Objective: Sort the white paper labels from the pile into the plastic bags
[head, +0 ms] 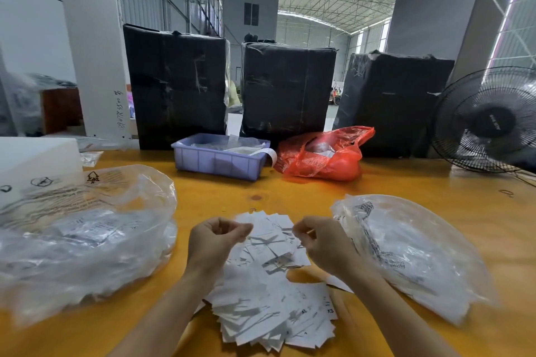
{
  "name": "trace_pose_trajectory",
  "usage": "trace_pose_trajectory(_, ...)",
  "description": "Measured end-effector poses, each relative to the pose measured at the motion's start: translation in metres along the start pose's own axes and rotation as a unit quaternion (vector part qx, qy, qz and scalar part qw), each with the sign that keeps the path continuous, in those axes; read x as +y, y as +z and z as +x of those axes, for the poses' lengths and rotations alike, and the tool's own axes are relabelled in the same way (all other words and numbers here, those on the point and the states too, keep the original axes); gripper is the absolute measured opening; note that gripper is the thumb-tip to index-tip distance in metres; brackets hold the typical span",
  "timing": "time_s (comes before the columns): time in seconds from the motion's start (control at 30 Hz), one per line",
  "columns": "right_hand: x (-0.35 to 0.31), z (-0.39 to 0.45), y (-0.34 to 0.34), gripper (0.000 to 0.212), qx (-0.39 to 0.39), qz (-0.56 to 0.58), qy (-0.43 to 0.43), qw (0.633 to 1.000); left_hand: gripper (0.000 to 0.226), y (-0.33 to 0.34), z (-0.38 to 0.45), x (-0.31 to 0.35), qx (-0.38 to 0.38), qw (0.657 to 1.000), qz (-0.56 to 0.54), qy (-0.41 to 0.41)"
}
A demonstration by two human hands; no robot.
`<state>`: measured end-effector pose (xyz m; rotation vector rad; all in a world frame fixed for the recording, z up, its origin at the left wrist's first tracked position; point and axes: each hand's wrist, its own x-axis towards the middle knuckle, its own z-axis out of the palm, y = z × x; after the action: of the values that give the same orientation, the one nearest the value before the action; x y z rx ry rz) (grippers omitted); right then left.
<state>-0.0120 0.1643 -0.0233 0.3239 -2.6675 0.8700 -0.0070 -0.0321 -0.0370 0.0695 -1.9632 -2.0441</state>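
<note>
I see both hands over the labels [269,284], which lie in a loose pile on the yellow counter [290,197] between two clear bags. The left hand [214,240] and right hand [322,243] have their fingers curled with tips pinched together, but I cannot tell whether either holds a label. The left bag [81,238] has labels inside; the right bag [412,255] lies just beside my right wrist.

Tabletop [290,191] showing orange-yellow. Labels [269,298] showing white with black print. Two clear bags, left bag [87,240] and right bag [412,252], carrying black print. Tray [217,164] showing lavender; crumpled bag [322,156] red; three wrapped boxes [287,87] black; fan [487,122] black.
</note>
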Motion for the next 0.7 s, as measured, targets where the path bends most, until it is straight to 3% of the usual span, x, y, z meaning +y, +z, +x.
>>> trace_pose_trajectory(0.07, 0.005, 0.004, 0.006, 0.043, -0.050, -0.051, -0.029, 0.997, 0.016, 0.001, 0.000, -0.001, 0.015, 1.000, -0.011, -0.006)
trace_pose_trajectory(0.13, 0.007, 0.007, 0.013, 0.048, -0.113, -0.089, -0.081, 0.986, 0.017, 0.003, -0.001, -0.002, 0.016, 0.999, -0.036, -0.015)
trace_pose_trajectory(0.2, 0.008, 0.009, 0.020, 0.041, -0.138, -0.135, -0.116, 0.974, 0.017, 0.004, -0.001, -0.003, 0.016, 0.999, -0.046, -0.024)
trace_pose_trajectory(0.27, 0.008, 0.010, 0.023, 0.025, -0.096, -0.122, -0.113, 0.981, 0.014, 0.005, -0.003, -0.004, 0.006, 0.999, -0.042, -0.023)
trace_pose_trajectory(0.33, 0.007, 0.010, 0.020, 0.017, -0.025, 0.039, -0.028, 0.999, 0.005, 0.006, -0.004, -0.005, -0.011, 0.998, -0.057, -0.029)
trace_pose_trajectory(0.37, 0.006, 0.011, 0.014, 0.015, -0.006, 0.168, 0.039, 0.985, 0.003, 0.007, -0.005, -0.005, -0.015, 0.997, -0.069, -0.036)
trace_pose_trajectory(0.47, 0.003, 0.009, -0.004, 0.015, -0.066, 0.494, 0.181, 0.848, 0.012, 0.011, -0.006, -0.006, -0.018, 0.994, -0.093, -0.062)
trace_pose_trajectory(0.53, 0.000, 0.006, -0.010, 0.015, -0.092, 0.556, 0.202, 0.801, 0.012, 0.013, -0.006, -0.005, -0.023, 0.992, -0.102, -0.068)
trace_pose_trajectory(0.7, -0.011, 0.000, -0.013, 0.011, -0.105, 0.571, 0.189, 0.792, 0.006, 0.016, -0.013, -0.001, -0.061, 0.990, -0.105, -0.071)
